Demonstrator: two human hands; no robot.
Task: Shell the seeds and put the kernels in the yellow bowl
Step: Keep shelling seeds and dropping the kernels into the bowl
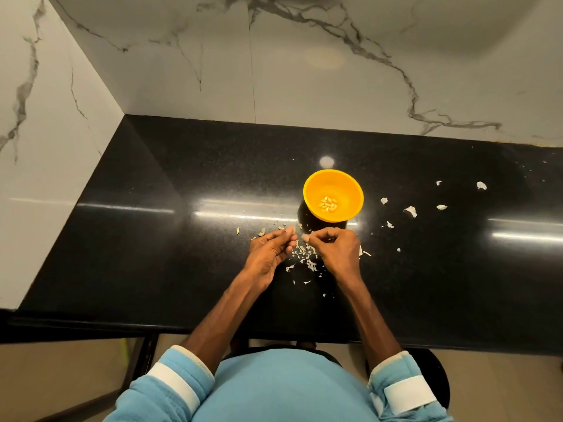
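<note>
Both hands worked close together on the black desk [152, 208], just in front of the yellow bowl [313, 184]. The left hand [268, 251] had its thumb and fingers curled in to a pinch at the tips, and the right hand [335, 248] was curled the same way, its fingertips nearly meeting the left's. Whatever sat between them was too small to make out. It was probably a seed being split, but I cannot tell.

The main risk was loss in the litter. A freed kernel dropped from that pinch would have landed in the shell pile [304, 254] directly under the hands, where pale flakes and pale kernels look much alike. A flake clinging to a fingertip could as easily have ridden into the bowl with the kernel. Too hard a squeeze would likely have crushed the kernel instead of opening the shell. The bowl stood near the right knuckles, so a careless reach might have nudged it.

Counted: 1 bowl and 2 hands. The kernels [328, 204] lay clustered at the bowl's bottom, roughly 8 of them. About 7 larger white shell scraps [411, 211] were scattered on the desk to the right of the bowl, well apart from one another. 3 greenish bits [262, 231] lay just beyond the left hand, whether whole seeds or husks was unclear. The fine pile between the hands was past counting.
</note>
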